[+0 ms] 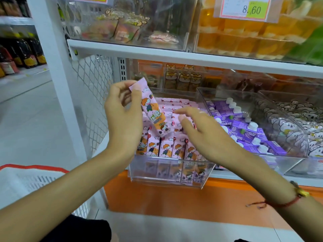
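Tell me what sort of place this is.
Most likely a supermarket or snack shop: a yellow-and-pink price tag reading 8.60, clear plastic bins of pink cartoon-printed snack packs on white metal shelving, and a red-rimmed white plastic basket.

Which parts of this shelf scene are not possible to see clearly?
All in the head view:
- Price tag: cut by the top edge; only 8.60 reads.
- Right hand: fingertips motion-blurred, so contact with the bin packs is unclear.
- Held pack in the left hand: print too small to read.
- Basket: cut by the left edge, partly behind the arm.
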Demonstrator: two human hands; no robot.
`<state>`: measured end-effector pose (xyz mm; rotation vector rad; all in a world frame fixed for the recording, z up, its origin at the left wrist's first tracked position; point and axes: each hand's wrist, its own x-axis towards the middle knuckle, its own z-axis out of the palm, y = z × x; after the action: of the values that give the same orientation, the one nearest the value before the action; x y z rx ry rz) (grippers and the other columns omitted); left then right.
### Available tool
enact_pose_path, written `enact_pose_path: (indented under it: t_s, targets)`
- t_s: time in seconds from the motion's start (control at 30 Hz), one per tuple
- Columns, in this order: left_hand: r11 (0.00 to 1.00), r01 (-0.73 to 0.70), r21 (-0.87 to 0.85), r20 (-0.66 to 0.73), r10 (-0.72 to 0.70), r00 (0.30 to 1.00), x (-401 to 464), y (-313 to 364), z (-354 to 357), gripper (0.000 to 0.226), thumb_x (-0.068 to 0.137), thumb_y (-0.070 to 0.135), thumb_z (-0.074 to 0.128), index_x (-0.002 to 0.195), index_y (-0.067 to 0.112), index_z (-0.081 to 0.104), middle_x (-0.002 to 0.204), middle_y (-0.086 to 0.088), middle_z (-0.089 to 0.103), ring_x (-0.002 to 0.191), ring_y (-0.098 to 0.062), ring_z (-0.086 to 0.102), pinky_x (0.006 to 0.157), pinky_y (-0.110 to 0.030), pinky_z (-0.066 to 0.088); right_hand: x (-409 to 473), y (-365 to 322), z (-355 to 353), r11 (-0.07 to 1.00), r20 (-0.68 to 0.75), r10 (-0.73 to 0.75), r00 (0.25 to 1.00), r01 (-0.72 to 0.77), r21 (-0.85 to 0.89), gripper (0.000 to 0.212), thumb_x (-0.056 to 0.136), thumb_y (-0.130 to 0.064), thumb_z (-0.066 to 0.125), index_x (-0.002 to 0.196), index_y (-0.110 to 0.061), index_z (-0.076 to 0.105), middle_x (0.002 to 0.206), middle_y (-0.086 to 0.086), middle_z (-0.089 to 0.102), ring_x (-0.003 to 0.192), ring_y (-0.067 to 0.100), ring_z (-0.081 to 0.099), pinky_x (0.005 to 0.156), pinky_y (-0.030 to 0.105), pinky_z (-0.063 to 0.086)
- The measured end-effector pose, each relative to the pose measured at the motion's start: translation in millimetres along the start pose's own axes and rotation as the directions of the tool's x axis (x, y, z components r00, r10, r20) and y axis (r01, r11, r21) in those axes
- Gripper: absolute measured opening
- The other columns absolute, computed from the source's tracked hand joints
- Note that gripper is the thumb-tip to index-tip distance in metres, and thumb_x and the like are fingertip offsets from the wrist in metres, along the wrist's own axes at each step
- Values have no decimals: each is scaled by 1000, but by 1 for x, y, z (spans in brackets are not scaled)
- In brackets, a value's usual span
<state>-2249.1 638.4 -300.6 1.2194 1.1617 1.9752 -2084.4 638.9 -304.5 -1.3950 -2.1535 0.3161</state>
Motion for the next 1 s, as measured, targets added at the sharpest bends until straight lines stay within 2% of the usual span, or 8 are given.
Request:
enact_pose_path:
  t_s: [0.1, 0.23, 0.37, 0.5, 0.63, 0.73, 0.87, 1.0]
  targets:
    - [998, 64, 21, 125, -67, 990, -18, -7, -2, 6, 96, 22, 56, 95, 26, 61, 91, 11, 67, 84, 0, 64, 83, -30, 56, -15, -11, -2, 945, 36, 44, 998, -54, 324, 50, 85, -59, 45, 130, -36, 48, 119, -20, 54, 102, -3, 52, 84, 17, 41]
    - [981, 194, -20, 265, -181, 947, -25, -12, -4, 9, 94, 21, 59, 94, 26, 66, 89, 16, 68, 79, -2, 69, 62, -16, 54, -22, -9, 6, 937, 25, 60, 998, -65, 343, 31, 89, -29, 60, 120, -27, 56, 94, -16, 55, 81, 2, 55, 73, 16, 45]
    - [989, 99, 105, 414, -135, 900, -21, -18, -10, 15, 96, 26, 53, 107, 28, 63, 110, 9, 66, 92, -5, 68, 66, -22, 58, -21, 5, 2, 732, 81, 283, 956, -270, 626, 30, 87, -26, 64, 117, -20, 60, 95, -4, 67, 79, 0, 64, 74, 18, 52]
    - [977, -34, 209, 504, -78, 860, -25, -22, -11, 13, 93, 23, 59, 102, 31, 64, 104, 17, 67, 85, -3, 66, 70, -20, 54, -19, 11, -1, 520, 186, 389, 902, -382, 764, 34, 87, -27, 65, 118, -12, 61, 89, -7, 73, 77, 3, 67, 64, 16, 51]
    - [983, -27, 183, 576, -85, 813, -36, -25, -9, 23, 82, 26, 74, 101, 31, 63, 102, 21, 66, 84, 0, 66, 66, -9, 48, -20, 10, 2, 466, 212, 374, 903, -381, 799, 26, 88, -22, 65, 112, -12, 61, 82, -6, 72, 70, 2, 66, 61, 15, 51]
    - [973, -67, 221, 562, -71, 824, -41, -27, -7, 40, 67, 42, 81, 99, 36, 58, 102, 25, 61, 83, -2, 63, 66, -21, 54, -23, 8, 3, 472, 199, 339, 920, -349, 810, 20, 84, -20, 68, 101, -13, 62, 67, -8, 70, 64, 2, 65, 61, 15, 52]
    - [955, -116, 273, 551, -57, 833, -40, -30, -7, 43, 66, 46, 79, 98, 42, 51, 97, 32, 58, 72, 0, 63, 65, -25, 55, -22, 9, 3, 488, 198, 312, 929, -336, 805, 40, 68, -29, 74, 103, -14, 62, 88, 0, 73, 85, 12, 69, 82, 24, 54]
    - [947, -169, 274, 585, -25, 810, -37, -32, -7, 35, 81, 36, 72, 105, 44, 48, 110, 29, 58, 97, 2, 62, 79, -26, 55, -21, 9, -2, 447, 195, 213, 958, -272, 852, 23, 92, -18, 57, 113, -15, 63, 106, -6, 72, 99, 5, 66, 83, 19, 51]
